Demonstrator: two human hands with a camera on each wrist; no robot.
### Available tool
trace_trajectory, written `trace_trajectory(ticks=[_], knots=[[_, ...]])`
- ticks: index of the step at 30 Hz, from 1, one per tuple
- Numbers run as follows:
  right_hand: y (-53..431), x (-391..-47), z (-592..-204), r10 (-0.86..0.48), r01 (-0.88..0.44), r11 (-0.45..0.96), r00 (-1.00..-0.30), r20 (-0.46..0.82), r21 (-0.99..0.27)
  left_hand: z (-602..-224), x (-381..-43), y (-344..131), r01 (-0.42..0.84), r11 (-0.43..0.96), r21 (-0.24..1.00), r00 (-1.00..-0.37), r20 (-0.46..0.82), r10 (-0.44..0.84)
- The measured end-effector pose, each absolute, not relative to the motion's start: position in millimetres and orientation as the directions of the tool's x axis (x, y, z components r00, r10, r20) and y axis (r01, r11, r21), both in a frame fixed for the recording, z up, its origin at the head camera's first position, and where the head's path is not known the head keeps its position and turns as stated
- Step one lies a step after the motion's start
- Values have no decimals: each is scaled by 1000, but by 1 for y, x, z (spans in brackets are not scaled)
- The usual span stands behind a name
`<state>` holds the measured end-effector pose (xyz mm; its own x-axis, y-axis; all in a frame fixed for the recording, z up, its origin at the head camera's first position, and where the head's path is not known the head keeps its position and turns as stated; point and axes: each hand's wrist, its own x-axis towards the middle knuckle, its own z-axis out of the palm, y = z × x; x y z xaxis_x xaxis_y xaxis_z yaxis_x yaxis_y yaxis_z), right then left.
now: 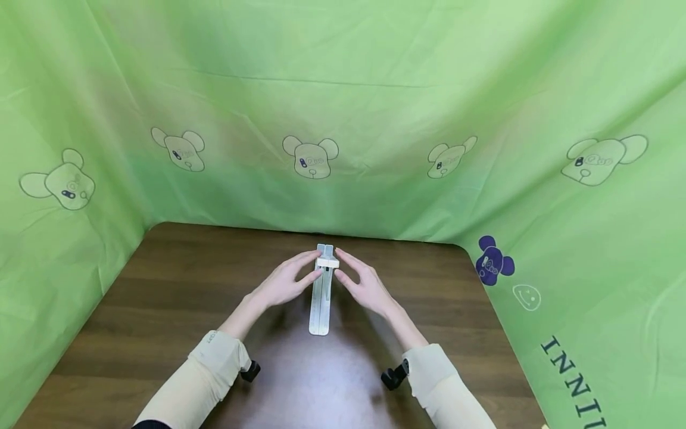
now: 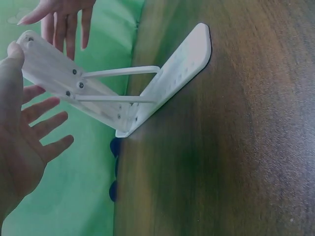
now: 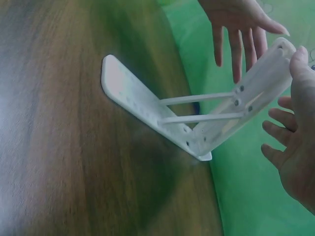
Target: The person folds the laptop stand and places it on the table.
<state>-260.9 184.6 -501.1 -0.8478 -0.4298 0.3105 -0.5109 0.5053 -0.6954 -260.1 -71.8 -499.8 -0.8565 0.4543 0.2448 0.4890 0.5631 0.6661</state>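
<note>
A white folding stand [image 1: 316, 313] sits opened out on the table, its long base pointing toward me. Seen in the left wrist view, the stand's back panel [image 2: 54, 61] slants up from the base [image 2: 184, 54], joined to it by two thin struts. My left hand [image 1: 280, 287] is at the panel's left side, thumb at the edge, fingers extended and spread. On the other side is my right hand [image 1: 371, 290], also with loose, extended fingers; its thumb [image 3: 299, 61] is close to the panel's edge. Whether either thumb actually touches the panel, I cannot tell.
The stand is on a brown wood-grain table [image 1: 177, 286]. Green curtains [image 1: 375, 196] printed with bear heads hang along the back and both sides. A black wrist-worn device [image 1: 250, 372] is by the left cuff, and another [image 1: 393, 377] by the right.
</note>
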Motion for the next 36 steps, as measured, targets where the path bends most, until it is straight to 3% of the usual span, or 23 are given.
trace_trajectory(ticks=[9,19,36], knots=[[175,-266,-506,-382,-483,488,-867,320,-727,-502,-267,-67,453,548,703,-877,242,415],[173,-278,-501,-397,-558,525,-828,396,-642,-493,-276,-64,472,591,654,-875,265,405],[170,-301,-484,-374,-508,562,-860,347,-653,-472,-297,-64,411,623,666,-898,177,403]])
